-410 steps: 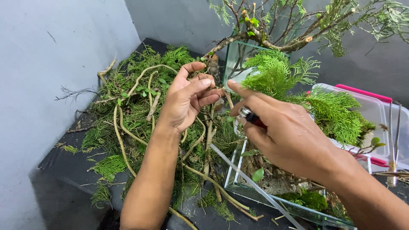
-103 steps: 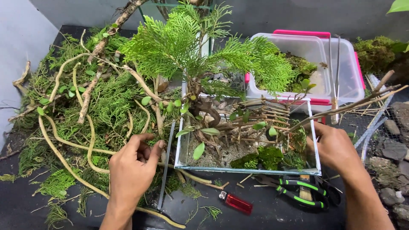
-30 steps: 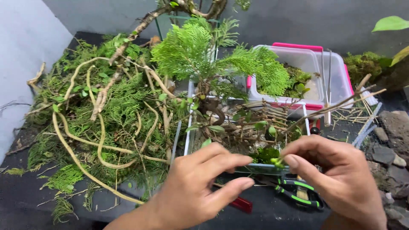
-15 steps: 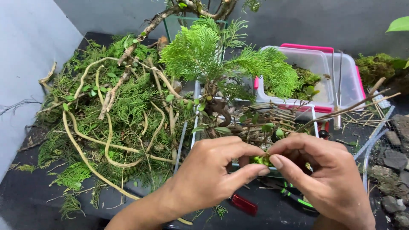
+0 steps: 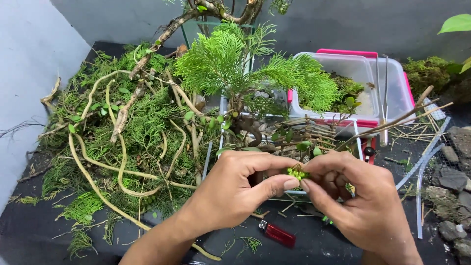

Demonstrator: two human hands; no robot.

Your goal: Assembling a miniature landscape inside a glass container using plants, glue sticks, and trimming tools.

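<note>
Head camera, looking straight down: both hands meet at the near edge of the desk, right in front of the small glass tank (image 5: 289,147). Between them sits a tiny green sprig (image 5: 296,172), a cluster of small round yellow-green leaves. The left hand (image 5: 240,189) pinches it from the left, thumb and forefinger closed narrow; the right hand (image 5: 360,203) closes on it from the right, its fingertips nearly touching the left thumb. So the sprig lies dead centre between the two, neither hand clearly nearer, both touching it. Its leafy head points away toward the tank; any stem runs down behind the fingers and I cannot tell how long it is.

Just beyond, the tank holds a feathery green conifer (image 5: 230,64) and a little fence of twigs (image 5: 304,132). Toward the left edge, a heap of cuttings and pale roots (image 5: 122,137). Toward the far right corner, a clear plastic tub with a pink rim (image 5: 353,73). On the near edge below the hands, a red lighter (image 5: 277,233).
</note>
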